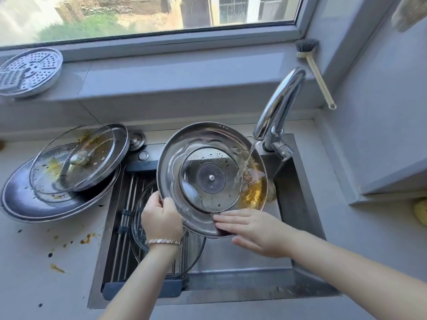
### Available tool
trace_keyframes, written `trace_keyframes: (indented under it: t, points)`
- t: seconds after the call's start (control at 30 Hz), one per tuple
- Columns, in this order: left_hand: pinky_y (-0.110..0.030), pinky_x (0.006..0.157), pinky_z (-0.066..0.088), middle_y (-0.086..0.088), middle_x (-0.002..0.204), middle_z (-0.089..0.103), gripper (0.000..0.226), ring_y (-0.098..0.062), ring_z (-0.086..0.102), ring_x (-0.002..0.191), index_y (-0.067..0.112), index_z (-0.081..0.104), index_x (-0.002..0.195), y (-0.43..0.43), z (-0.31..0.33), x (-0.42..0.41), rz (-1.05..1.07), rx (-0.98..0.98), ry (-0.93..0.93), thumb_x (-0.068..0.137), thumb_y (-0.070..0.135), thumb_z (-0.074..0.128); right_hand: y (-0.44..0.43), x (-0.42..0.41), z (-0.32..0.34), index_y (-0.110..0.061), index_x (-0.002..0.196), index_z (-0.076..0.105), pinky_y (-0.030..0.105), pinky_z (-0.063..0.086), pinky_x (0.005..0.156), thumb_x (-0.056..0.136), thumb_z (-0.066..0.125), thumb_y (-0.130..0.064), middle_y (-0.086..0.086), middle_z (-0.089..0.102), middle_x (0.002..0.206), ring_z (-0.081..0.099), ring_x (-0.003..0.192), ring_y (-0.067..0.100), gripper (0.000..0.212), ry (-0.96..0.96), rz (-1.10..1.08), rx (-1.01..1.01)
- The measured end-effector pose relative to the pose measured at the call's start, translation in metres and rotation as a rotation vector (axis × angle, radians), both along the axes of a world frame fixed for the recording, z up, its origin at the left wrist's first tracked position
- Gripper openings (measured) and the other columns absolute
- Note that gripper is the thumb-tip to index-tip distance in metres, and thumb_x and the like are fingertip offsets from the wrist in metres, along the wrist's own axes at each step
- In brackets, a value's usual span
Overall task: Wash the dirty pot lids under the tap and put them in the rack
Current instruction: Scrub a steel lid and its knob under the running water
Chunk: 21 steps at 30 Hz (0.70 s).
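A steel-rimmed pot lid [184, 146] with a glass centre is held over the sink, its underside facing me. Water from the chrome tap [280, 105] runs onto its right side, where orange grease pools. My left hand [161, 218] grips the lid's lower left rim. My right hand [251, 229] lies flat with fingers stretched on the lower rim. A clear glass lid [138, 227] rests on the rod rack [124, 218] in the sink's left half. Two dirty glass lids [78, 158] and a big dark lid [30, 204] are stacked on the counter at left.
The steel sink [245, 264] opens below the lid. Sauce spots [86, 237] mark the left counter. A perforated steamer plate [30, 71] sits on the sill at left. A dish brush [316, 72] leans in the right corner by the window.
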<state>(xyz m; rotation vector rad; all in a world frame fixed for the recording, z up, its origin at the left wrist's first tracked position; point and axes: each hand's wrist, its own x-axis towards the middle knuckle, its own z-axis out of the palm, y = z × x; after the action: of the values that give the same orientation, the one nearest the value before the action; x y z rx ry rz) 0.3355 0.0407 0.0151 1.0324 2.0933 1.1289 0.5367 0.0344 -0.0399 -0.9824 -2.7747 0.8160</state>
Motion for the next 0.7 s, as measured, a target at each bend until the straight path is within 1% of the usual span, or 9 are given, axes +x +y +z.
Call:
trace_keyframes:
  t: [0.1,0.2,0.27,0.37,0.43,0.5,0.53,0.6,0.7]
  points:
    - [-0.027,0.045,0.019,0.000,0.046,0.028,0.036,-0.010,0.025,0.041,0.015,0.027,0.050,0.002,0.010,-0.002,-0.036,0.001,0.058,0.080,0.001,0.040,0.005,0.023,-0.010,-0.013,0.113,0.067,0.026,0.036,0.104,0.101,0.021,-0.038,-0.001,0.065,0.120,0.059,0.114,0.016,0.055,0.006,-0.208,0.136]
    - [-0.030,0.046,0.020,0.001,0.048,0.034,0.021,-0.017,0.031,0.047,0.014,0.034,0.052,0.011,0.028,-0.002,-0.186,-0.061,0.226,0.072,0.017,0.037,0.002,0.038,-0.021,-0.017,0.103,0.072,0.026,0.034,0.103,0.099,0.024,-0.041,-0.005,0.069,0.111,0.061,0.112,0.014,0.054,-0.041,-0.405,0.135]
    - [-0.030,0.050,0.025,-0.003,0.055,0.043,0.022,-0.026,0.043,0.057,0.010,0.040,0.059,0.021,0.045,0.007,-0.321,-0.186,0.388,0.080,0.016,0.041,-0.004,0.035,-0.026,-0.021,0.097,0.073,0.028,0.040,0.099,0.095,0.030,-0.038,-0.006,0.071,0.106,0.063,0.106,0.013,0.046,-0.100,-0.403,0.090]
    - [-0.032,0.070,0.039,-0.016,0.095,0.061,0.019,-0.035,0.057,0.095,0.002,0.052,0.097,0.040,0.067,0.036,-0.516,-0.443,0.652,0.088,0.012,0.040,-0.011,0.019,-0.022,-0.014,0.076,0.060,0.036,0.049,0.076,0.097,0.032,-0.034,0.001,0.065,0.080,0.059,0.081,0.021,0.040,-0.181,-0.378,-0.148]
    - [-0.039,0.080,0.043,-0.019,0.123,0.056,0.049,-0.036,0.053,0.113,-0.001,0.031,0.136,0.052,0.072,0.058,-0.651,-0.616,0.757,0.089,0.011,0.039,-0.017,0.009,-0.022,-0.015,0.064,0.046,0.036,0.039,0.064,0.098,0.036,-0.033,-0.002,0.051,0.064,0.050,0.068,0.021,0.040,-0.150,-0.417,-0.314]
    - [-0.040,0.075,0.041,-0.017,0.130,0.052,0.062,-0.036,0.051,0.116,0.002,0.017,0.145,0.062,0.077,0.078,-0.780,-0.757,0.832,0.088,0.008,0.043,-0.020,0.000,-0.019,-0.018,0.059,0.040,0.032,0.032,0.057,0.098,0.039,-0.033,-0.004,0.043,0.056,0.045,0.059,0.019,0.042,-0.105,-0.459,-0.404]
    - [-0.040,0.070,0.040,-0.014,0.124,0.056,0.058,-0.034,0.054,0.110,0.002,0.027,0.141,0.065,0.082,0.084,-0.837,-0.809,0.862,0.087,0.006,0.047,-0.022,-0.003,-0.019,-0.019,0.058,0.039,0.029,0.030,0.054,0.098,0.039,-0.033,-0.006,0.042,0.055,0.043,0.055,0.015,0.042,-0.093,-0.468,-0.446]
    - [-0.034,0.063,0.040,-0.005,0.085,0.058,0.033,-0.028,0.056,0.085,0.012,0.053,0.113,0.067,0.089,0.090,-0.932,-0.867,0.934,0.081,0.004,0.058,-0.026,-0.007,-0.019,-0.021,0.056,0.038,0.025,0.026,0.050,0.098,0.038,-0.031,-0.007,0.040,0.053,0.037,0.050,0.010,0.043,-0.122,-0.473,-0.539]
    - [-0.029,0.055,0.042,-0.002,0.062,0.044,0.018,-0.025,0.052,0.067,0.013,0.054,0.094,0.066,0.092,0.081,-0.979,-0.897,1.028,0.080,0.003,0.058,-0.026,-0.008,-0.016,-0.019,0.073,0.057,0.029,0.041,0.059,0.098,0.039,-0.030,0.000,0.059,0.071,0.055,0.067,0.019,0.033,-0.134,-0.518,-0.615]
